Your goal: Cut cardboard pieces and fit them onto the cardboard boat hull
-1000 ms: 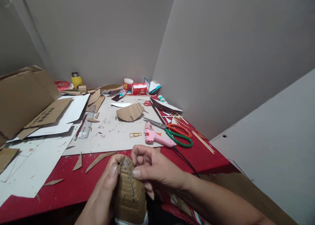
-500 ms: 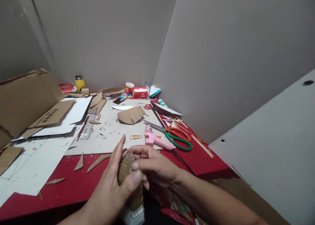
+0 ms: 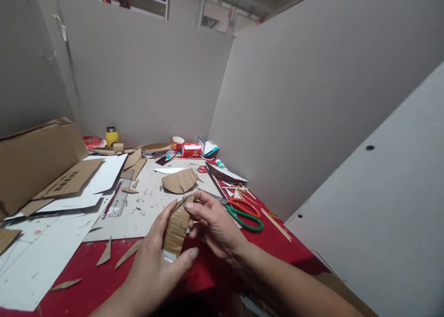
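Between my hands is a curved brown corrugated cardboard piece (image 3: 176, 231) with a white patch at its lower end. My left hand (image 3: 156, 252) cups its left side, thumb stretched out beneath it. My right hand (image 3: 213, 224) pinches its upper right edge between thumb and fingers. Some of the fingertips behind the piece are hidden. Just beyond lies a rounded cardboard cutout (image 3: 180, 181) on the grey board (image 3: 147, 220). Scissors (image 3: 244, 210) with one orange and one green handle lie past my right hand, their blades partly covered by it.
At the left stand a large cardboard box (image 3: 38, 159) and white paper sheets (image 3: 52, 257). A clear ruler (image 3: 120, 201) lies nearby. Along the back are a yellow bottle (image 3: 111, 136), a paper cup (image 3: 177, 144) and a red box (image 3: 192, 150). Thin sticks (image 3: 276, 224) lie at the right.
The view has tipped upward, showing shelves above the partition. My hands have raised the cardboard piece and turned it, so its ribbed side faces me. My right hand now covers the pink glue gun.
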